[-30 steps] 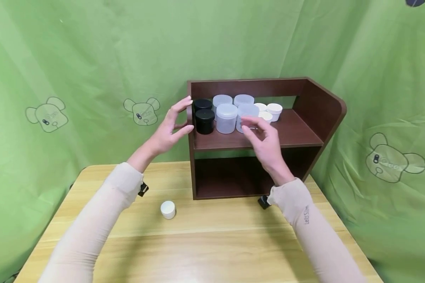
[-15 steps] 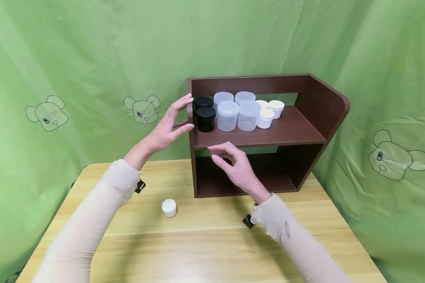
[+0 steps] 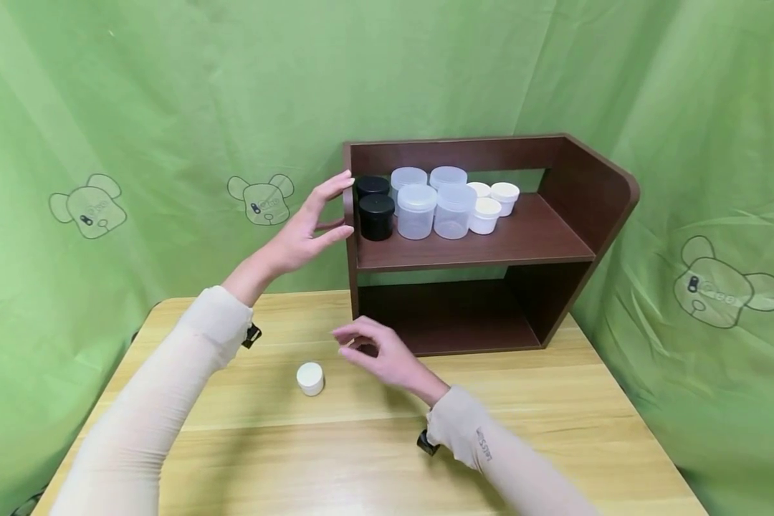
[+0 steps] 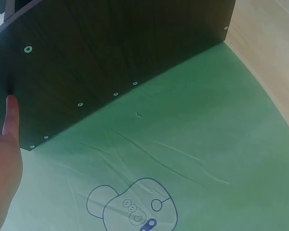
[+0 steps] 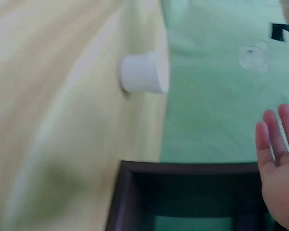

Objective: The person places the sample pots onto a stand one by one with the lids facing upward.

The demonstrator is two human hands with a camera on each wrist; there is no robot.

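My left hand (image 3: 299, 233) rests at the left side panel of a dark brown two-tier shelf (image 3: 474, 252), fingers and thumb spread, fingertips against the panel. In the left wrist view, one finger (image 4: 11, 118) points at that panel's outer face. My right hand (image 3: 387, 351) hovers over the table just in front of the shelf's lower left corner, fingers loosely bent and holding nothing. To its left, a small white lidded jar (image 3: 310, 378) stands upright on the table, apart from the fingertips. The right wrist view shows the same white jar (image 5: 142, 73), blurred, beyond the hand (image 5: 282, 168).
On the upper tier, two black jars (image 3: 376, 217) stand at the left, several taller translucent jars (image 3: 416, 212) beside them, and three small white jars (image 3: 484, 216) farther right. A light wood table (image 3: 529, 408) carries the shelf; green curtains (image 3: 168, 86) hang behind.
My right hand has come down and left from the jars on the upper tier to near the white jar on the table. The left hand keeps its place at the panel.
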